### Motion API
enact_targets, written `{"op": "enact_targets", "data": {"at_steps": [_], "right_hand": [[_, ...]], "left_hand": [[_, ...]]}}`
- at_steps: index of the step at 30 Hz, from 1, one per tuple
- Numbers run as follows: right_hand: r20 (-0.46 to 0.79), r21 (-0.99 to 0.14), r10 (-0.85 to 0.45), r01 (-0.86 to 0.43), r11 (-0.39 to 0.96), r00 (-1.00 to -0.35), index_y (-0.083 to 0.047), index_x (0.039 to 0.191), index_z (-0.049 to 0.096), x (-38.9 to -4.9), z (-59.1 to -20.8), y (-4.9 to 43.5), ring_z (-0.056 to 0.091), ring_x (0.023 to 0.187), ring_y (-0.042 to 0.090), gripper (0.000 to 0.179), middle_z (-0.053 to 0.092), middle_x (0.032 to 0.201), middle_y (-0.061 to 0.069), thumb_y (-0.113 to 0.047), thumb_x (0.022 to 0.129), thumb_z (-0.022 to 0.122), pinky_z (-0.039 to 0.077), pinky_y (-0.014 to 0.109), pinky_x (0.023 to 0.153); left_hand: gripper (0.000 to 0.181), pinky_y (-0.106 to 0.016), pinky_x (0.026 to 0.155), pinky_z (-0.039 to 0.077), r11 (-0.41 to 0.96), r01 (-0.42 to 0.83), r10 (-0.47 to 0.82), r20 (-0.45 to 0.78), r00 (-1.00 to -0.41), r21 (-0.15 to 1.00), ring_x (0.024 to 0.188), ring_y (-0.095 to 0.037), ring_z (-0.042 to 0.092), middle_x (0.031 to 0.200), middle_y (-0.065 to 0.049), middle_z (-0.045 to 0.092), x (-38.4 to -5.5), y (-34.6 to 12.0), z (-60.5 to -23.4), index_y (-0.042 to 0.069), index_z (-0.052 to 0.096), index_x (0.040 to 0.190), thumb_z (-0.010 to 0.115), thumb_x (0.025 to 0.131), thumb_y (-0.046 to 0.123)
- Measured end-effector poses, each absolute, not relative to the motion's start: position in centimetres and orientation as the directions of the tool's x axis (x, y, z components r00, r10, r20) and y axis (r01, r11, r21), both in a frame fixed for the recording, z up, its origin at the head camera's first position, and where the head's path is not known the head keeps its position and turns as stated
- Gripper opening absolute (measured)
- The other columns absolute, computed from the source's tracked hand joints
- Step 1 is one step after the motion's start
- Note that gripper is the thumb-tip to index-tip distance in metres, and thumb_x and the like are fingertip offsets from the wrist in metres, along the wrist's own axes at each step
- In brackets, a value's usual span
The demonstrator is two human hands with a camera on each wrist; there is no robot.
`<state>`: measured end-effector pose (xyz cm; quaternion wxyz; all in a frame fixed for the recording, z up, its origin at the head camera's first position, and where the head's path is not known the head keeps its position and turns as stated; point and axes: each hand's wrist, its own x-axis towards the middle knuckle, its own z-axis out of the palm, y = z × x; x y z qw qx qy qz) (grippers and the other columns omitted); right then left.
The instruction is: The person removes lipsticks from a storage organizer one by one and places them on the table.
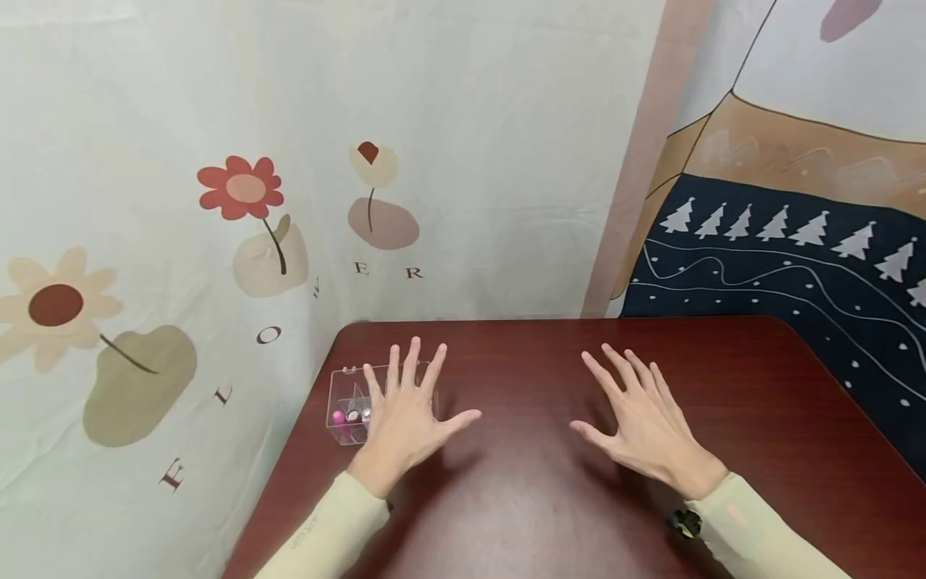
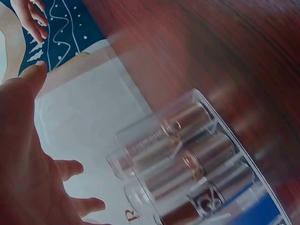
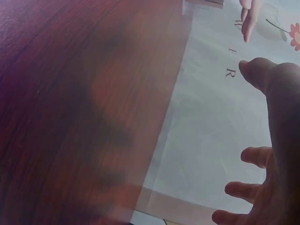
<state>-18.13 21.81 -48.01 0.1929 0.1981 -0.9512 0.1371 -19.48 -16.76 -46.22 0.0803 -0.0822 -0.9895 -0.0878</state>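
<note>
In the head view my left hand (image 1: 407, 418) hovers with fingers spread, nearest to a clear plastic organizer box (image 1: 340, 394) and partly hiding it. The box has compartments; a pink-topped item (image 1: 338, 417) and other small items show inside. From the left wrist, the box shows several tube-shaped items that look like lipsticks (image 2: 187, 164), plus something blue (image 2: 260, 211). To the right, my right hand (image 1: 647, 422) is held above the table with its fingers spread, touching nothing. Neither hand holds anything.
A dark red-brown table (image 1: 521, 482) with rounded far corners lies beneath both hands. Behind it hangs a pale cloth (image 1: 506, 161) with printed flowers and letters. On the right is a dark blue cloth panel (image 1: 723, 265) with white trees.
</note>
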Motion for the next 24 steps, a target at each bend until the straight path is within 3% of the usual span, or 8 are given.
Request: {"op": "enact_targets", "data": {"at_steps": [6, 15, 24], "right_hand": [[0.42, -0.181, -0.337, -0.442, 0.879, -0.842, -0.026, 0.181, 0.044, -18.3, -47.9, 21.5, 0.048, 0.164, 0.057, 0.104, 0.045, 0.184, 0.018, -0.064, 0.095, 0.088, 0.039, 0.081, 0.132], [0.447, -0.167, -0.37, -0.483, 0.86, -0.814, -0.023, 0.179, 0.047, -18.5, -47.6, 20.8, 0.056, 0.157, 0.055, 0.101, 0.049, 0.181, 0.018, -0.059, 0.095, 0.09, 0.05, 0.077, 0.125], [0.442, -0.179, -0.399, -0.514, 0.839, -0.804, -0.021, 0.178, 0.049, -18.9, -47.1, 19.9, 0.061, 0.151, 0.053, 0.1, 0.049, 0.18, 0.018, -0.058, 0.095, 0.091, 0.058, 0.073, 0.115]], "left_hand": [[0.125, -0.089, 0.14, -0.002, 0.972, 0.161, 0.131, 0.175, -0.976, 0.17, 0.185, -0.048, 0.003, 0.199, -0.01, 0.008, -19.7, -18.0, -46.1, 0.044, 0.011, 0.188, 0.066, 0.09, 0.099], [0.129, -0.091, 0.138, 0.001, 0.977, 0.137, 0.109, 0.174, -0.979, 0.161, 0.184, -0.052, 0.007, 0.199, -0.014, 0.009, -20.0, -19.9, -46.0, 0.041, 0.014, 0.188, 0.066, 0.087, 0.101], [0.133, -0.092, 0.137, 0.001, 0.973, 0.128, 0.094, 0.172, -0.981, 0.194, 0.182, -0.056, 0.01, 0.197, -0.019, 0.015, -20.0, -22.2, -46.1, 0.036, 0.023, 0.188, 0.08, 0.082, 0.095]]}}
